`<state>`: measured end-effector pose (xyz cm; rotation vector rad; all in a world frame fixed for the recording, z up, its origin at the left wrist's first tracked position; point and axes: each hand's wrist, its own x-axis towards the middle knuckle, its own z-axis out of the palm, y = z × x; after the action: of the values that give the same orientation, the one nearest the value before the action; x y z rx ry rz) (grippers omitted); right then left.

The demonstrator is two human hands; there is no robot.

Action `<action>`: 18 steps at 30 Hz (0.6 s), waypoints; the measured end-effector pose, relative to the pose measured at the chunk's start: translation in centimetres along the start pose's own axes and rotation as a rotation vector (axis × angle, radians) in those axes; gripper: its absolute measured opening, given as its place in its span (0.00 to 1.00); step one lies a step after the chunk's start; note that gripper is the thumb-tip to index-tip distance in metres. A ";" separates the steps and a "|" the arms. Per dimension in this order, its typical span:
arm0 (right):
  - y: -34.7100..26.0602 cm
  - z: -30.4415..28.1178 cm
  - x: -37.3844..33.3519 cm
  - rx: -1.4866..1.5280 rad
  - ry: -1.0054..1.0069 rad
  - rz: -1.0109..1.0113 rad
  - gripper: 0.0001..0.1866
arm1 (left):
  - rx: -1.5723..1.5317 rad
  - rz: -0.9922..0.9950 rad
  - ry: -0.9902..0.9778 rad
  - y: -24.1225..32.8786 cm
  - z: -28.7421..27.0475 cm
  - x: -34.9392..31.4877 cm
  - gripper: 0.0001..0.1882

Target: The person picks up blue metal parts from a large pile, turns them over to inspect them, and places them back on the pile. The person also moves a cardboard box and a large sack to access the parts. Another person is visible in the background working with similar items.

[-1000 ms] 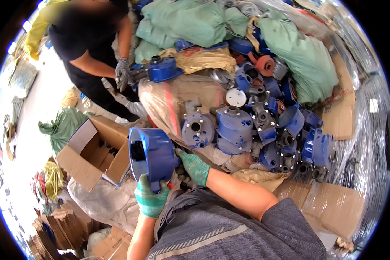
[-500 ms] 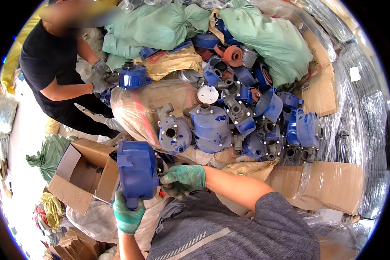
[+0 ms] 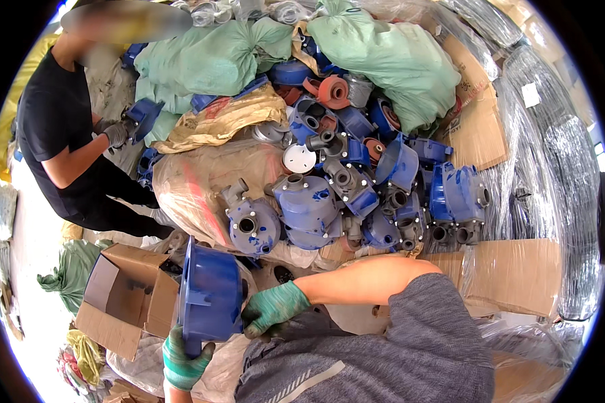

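Before my body I hold a blue plastic housing [image 3: 212, 292], shaped like a deep bowl with a flanged rim on its left side. My left hand [image 3: 187, 363], in a green glove with dark fingertips, grips its lower rim. Against the housing's right side are the curled fingers of my right hand [image 3: 272, 310], gloved the same way; what exactly they grasp there is hidden. Just left of the housing stands an open cardboard box [image 3: 124, 295] with small dark pieces inside.
Ahead, blue housings [image 3: 309, 205] with grey pipe fittings lie heaped beside a plastic-wrapped bundle [image 3: 191, 191]. Green sacks [image 3: 202, 64] lie behind. A co-worker [image 3: 57, 127] at the left holds another blue part [image 3: 143, 117]. Wrapped cartons [image 3: 511, 279] stand at the right.
The housing in my hands has tilted and dropped slightly, and its fitting is now hidden by my right hand. The co-worker's blue part has been lifted leftward off the bundle. My view has shifted.
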<state>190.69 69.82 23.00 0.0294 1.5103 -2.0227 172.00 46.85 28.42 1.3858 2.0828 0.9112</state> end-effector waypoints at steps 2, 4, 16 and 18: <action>0.1 0.2 -0.2 -0.071 0.058 0.036 0.21 | -0.003 0.068 0.005 0.4 0.2 0.4 0.24; 1.8 0.1 0.1 -0.273 0.124 -0.050 0.23 | 0.004 0.113 0.015 0.7 0.7 0.6 0.24; -0.4 -2.6 -3.4 -0.014 -0.337 0.041 0.16 | -0.037 0.400 -0.054 3.2 1.8 4.1 0.26; -1.6 -2.3 -4.8 -0.092 -0.263 0.054 0.16 | -0.031 0.395 -0.046 2.8 1.7 3.9 0.28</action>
<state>193.06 74.24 25.35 -0.2216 1.4167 -1.8316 173.38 51.65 29.31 1.8212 1.7824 1.0449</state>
